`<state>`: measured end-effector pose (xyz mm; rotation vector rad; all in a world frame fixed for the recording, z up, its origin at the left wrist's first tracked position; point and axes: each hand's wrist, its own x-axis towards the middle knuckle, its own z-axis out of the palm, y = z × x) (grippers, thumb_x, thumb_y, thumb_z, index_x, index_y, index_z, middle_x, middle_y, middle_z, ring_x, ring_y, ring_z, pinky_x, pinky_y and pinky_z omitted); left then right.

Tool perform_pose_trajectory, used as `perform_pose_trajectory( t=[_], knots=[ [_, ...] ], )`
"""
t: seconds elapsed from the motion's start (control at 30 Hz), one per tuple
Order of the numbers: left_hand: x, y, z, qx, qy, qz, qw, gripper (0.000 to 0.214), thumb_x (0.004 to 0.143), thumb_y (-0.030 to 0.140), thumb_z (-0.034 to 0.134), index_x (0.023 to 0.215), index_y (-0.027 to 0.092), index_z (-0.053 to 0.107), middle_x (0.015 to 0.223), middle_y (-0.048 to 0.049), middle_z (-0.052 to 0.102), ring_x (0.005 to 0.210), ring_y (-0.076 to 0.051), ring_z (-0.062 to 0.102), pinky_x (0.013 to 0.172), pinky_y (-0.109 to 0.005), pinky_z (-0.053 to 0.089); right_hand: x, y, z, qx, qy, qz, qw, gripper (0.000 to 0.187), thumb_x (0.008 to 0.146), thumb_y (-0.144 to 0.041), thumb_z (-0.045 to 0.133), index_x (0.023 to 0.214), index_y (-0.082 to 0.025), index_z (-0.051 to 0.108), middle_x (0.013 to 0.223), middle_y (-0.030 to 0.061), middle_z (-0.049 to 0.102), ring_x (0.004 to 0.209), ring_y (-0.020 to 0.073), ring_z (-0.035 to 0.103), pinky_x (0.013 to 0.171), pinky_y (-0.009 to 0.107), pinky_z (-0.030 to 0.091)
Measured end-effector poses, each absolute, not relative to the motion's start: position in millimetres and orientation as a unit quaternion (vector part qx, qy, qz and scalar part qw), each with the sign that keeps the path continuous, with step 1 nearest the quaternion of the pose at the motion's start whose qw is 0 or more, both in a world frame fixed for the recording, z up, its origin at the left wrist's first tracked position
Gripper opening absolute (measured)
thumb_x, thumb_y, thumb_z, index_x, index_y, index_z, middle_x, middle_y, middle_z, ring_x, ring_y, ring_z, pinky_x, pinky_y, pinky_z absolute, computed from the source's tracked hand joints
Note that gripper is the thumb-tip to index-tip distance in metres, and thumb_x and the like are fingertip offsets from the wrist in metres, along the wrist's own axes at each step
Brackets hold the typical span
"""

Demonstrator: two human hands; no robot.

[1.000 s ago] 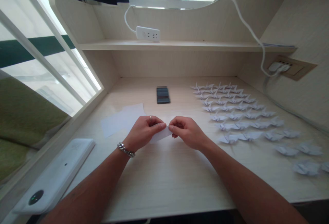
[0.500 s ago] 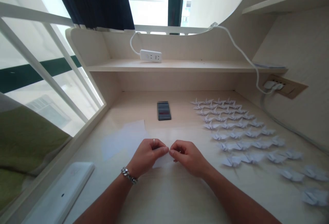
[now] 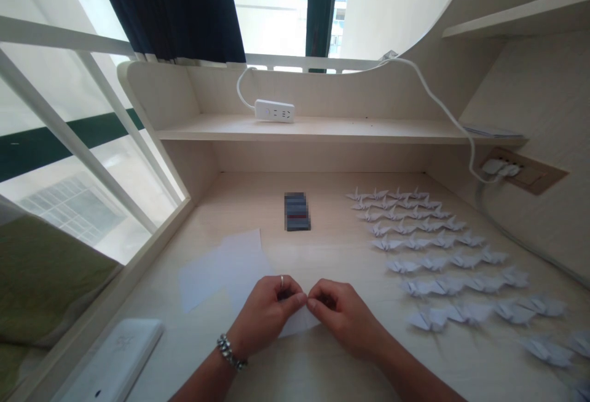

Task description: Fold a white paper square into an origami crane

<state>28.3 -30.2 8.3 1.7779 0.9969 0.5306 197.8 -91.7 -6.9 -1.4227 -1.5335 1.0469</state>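
A white sheet of paper (image 3: 297, 323) shows below and between my hands, low over the desk. My left hand (image 3: 270, 310), with a ring and a chain bracelet, is closed in a pinch on this paper. Meeting it thumb to thumb, my right hand (image 3: 343, 316) pinches the paper too; its fingers hide the gripped edge. Loose white sheets (image 3: 221, 267) lie flat beyond my left hand. Rows of folded white paper cranes (image 3: 426, 245) stand to the right of my right hand.
A dark pixelated object (image 3: 297, 211) lies ahead of my hands. At the lower left rests a white flat box (image 3: 115, 359). A power strip (image 3: 275, 111) sits on the back shelf (image 3: 322, 128). A white cable (image 3: 437, 98) runs to the wall socket (image 3: 525, 171).
The whole view has tilted upward, so the desk and my hands sit lower in the picture. Both hands keep their pinch on the paper.
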Motion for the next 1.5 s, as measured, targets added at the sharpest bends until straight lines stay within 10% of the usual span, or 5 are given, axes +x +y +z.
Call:
perform_pose_trajectory(
  t=[1.5],
  knots=[
    [16,-20,13,0.732,0.419,0.211,0.493,0.028,0.079,0.042,0.06,0.074,0.016,0.067,0.071,-0.002,0.067,0.068,-0.016,0.056,0.063,-0.025,0.043,203,-91,-6,-0.569,-0.57,0.439,0.399,0.019,0.084,-0.029,0.057,0.073,-0.016,0.064,0.067,0.0024,0.066,0.064,0.0144,0.059,0.061,0.025,0.043]
  ],
)
